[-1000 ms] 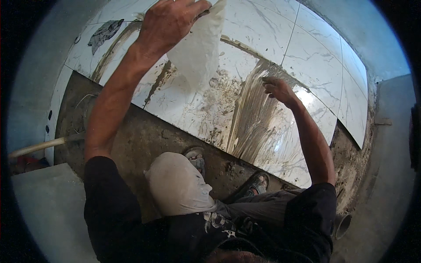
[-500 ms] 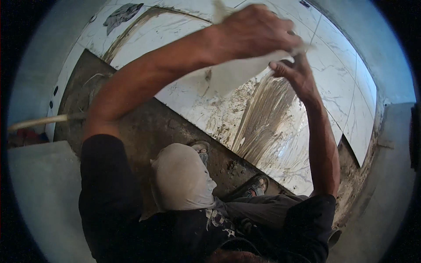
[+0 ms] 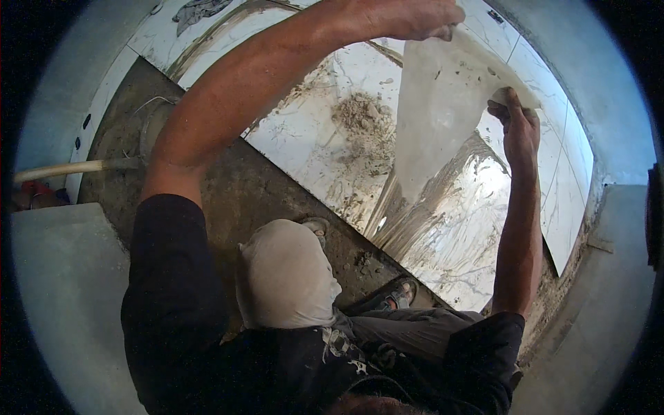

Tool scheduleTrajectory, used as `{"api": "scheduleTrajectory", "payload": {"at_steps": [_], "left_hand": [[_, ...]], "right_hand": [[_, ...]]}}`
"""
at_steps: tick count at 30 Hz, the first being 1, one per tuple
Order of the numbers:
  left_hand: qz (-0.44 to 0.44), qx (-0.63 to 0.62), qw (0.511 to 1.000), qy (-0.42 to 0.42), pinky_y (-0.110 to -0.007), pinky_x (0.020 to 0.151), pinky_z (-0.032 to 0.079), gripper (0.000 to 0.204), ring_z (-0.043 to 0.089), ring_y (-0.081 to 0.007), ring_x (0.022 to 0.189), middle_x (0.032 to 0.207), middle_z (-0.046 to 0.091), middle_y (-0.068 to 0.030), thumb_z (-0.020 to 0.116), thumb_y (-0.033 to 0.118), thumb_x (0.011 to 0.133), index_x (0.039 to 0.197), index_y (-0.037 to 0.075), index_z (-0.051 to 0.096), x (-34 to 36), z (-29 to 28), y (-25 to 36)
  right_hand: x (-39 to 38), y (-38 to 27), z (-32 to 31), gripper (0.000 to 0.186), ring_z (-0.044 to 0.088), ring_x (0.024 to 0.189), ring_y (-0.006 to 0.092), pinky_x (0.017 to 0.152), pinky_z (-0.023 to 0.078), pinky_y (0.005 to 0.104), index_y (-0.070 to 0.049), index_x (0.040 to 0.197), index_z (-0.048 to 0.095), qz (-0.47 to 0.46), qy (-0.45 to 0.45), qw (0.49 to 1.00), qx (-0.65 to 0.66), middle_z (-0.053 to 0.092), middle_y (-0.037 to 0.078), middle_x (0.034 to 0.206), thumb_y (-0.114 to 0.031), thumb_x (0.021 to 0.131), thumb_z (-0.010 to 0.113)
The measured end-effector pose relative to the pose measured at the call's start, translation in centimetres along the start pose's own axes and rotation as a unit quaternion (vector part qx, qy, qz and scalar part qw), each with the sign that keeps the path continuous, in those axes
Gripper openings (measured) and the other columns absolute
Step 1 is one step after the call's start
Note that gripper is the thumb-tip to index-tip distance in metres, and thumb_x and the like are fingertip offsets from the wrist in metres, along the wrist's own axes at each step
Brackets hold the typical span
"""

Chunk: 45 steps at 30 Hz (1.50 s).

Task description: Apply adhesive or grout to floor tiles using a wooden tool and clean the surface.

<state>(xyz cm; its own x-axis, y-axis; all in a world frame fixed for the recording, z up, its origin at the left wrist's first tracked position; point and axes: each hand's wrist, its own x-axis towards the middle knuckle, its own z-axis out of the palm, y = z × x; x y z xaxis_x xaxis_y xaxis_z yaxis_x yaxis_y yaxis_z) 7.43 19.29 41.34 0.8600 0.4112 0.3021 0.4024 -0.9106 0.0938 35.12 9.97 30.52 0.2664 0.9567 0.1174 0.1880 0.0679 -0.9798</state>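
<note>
A thin, whitish, see-through plastic sheet (image 3: 439,104) hangs between my hands, with specks of dirt on it. My left hand (image 3: 411,17) is closed on its upper edge at the top of the view. Over on the right, my right hand (image 3: 519,128) pinches another corner between thumb and fingers. The sheet's lower end droops over a white marbled tile floor (image 3: 297,142). Brown-grey streaks (image 3: 408,218) smear the tiles below it, and a heap of crumbly dry material (image 3: 363,117) lies to its left.
Bare rough ground (image 3: 214,200) borders the tiles on my side, near my sandalled foot (image 3: 398,294). A crumpled grey cloth (image 3: 197,12) lies at the far left. At the left, a wooden handle (image 3: 62,170) sticks out. Walls stand on both sides.
My hands have moved apart, the left one up and away, the right one slightly outward. The sheet, bunched and blurred before, now hangs spread between them.
</note>
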Motion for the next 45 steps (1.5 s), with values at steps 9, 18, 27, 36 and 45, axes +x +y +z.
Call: {"api": "scheduleTrajectory", "payload": {"at_steps": [9, 18, 27, 36, 45], "left_hand": [[-0.1, -0.25, 0.963, 0.03, -0.036, 0.085, 0.047, 0.032, 0.06, -0.0251, 0.098, 0.103, 0.064, -0.0145, 0.064, 0.015, 0.082, 0.11, 0.001, 0.059, -0.8, 0.1, -2.7], [-0.087, -0.497, 0.858, 0.101, -0.032, 0.086, 0.046, 0.061, 0.052, -0.0177, 0.11, 0.124, 0.055, -0.0114, 0.067, 0.014, 0.081, 0.135, 0.005, 0.042, -2.2, 1.3, -3.6], [-0.149, -0.53, 0.83, 0.096, -0.034, 0.094, 0.043, 0.045, 0.057, -0.0189, 0.107, 0.112, 0.063, -0.0109, 0.062, 0.032, 0.087, 0.12, 0.002, 0.054, -4.0, 12.1, -2.4], [-0.271, -0.221, 0.937, 0.015, -0.043, 0.106, 0.032, 0.059, 0.038, -0.0358, 0.128, 0.138, 0.041, -0.0174, 0.055, 0.04, 0.087, 0.135, 0.007, 0.041, -13.2, 33.5, -4.4], [-0.138, -0.196, 0.968, -0.076, -0.048, 0.111, 0.019, 0.059, 0.027, -0.0364, 0.134, 0.146, 0.033, -0.0124, 0.049, 0.042, 0.091, 0.141, 0.013, 0.035, -16.0, 35.6, 2.9]], "right_hand": [[0.2, 1.1, 0.4, 0.041, 0.062, 0.087, 0.0228, 0.081, 0.05, 0.036, 0.006, 0.11, 0.055, 0.015, -0.026, 0.969, 0.245, 0.063, 0.014, 0.098, -0.031, 0.092, 0.057], [0.3, 1.0, -0.8, 0.043, 0.061, 0.086, 0.0201, 0.079, 0.049, 0.0331, 0.008, 0.112, 0.053, -0.005, 0.014, 0.997, 0.077, 0.063, 0.014, 0.098, -0.029, 0.092, 0.058], [0.0, -0.7, -0.1, 0.027, 0.061, 0.087, 0.0212, 0.081, 0.049, 0.0336, 0.008, 0.106, 0.053, 0.005, 0.067, 0.985, 0.161, 0.062, 0.013, 0.098, -0.015, 0.092, 0.056], [0.0, 2.1, -5.7, 0.018, 0.055, 0.073, 0.0144, 0.069, 0.045, 0.0293, 0.0, 0.099, 0.056, 0.048, 0.08, 0.98, 0.174, 0.059, 0.004, 0.086, -0.015, 0.09, 0.057], [-2.7, -1.1, -3.5, 0.022, 0.053, 0.071, 0.013, 0.066, 0.043, 0.027, 0.004, 0.1, 0.055, 0.048, 0.142, 0.98, 0.129, 0.06, 0.007, 0.088, -0.016, 0.092, 0.056]]}}
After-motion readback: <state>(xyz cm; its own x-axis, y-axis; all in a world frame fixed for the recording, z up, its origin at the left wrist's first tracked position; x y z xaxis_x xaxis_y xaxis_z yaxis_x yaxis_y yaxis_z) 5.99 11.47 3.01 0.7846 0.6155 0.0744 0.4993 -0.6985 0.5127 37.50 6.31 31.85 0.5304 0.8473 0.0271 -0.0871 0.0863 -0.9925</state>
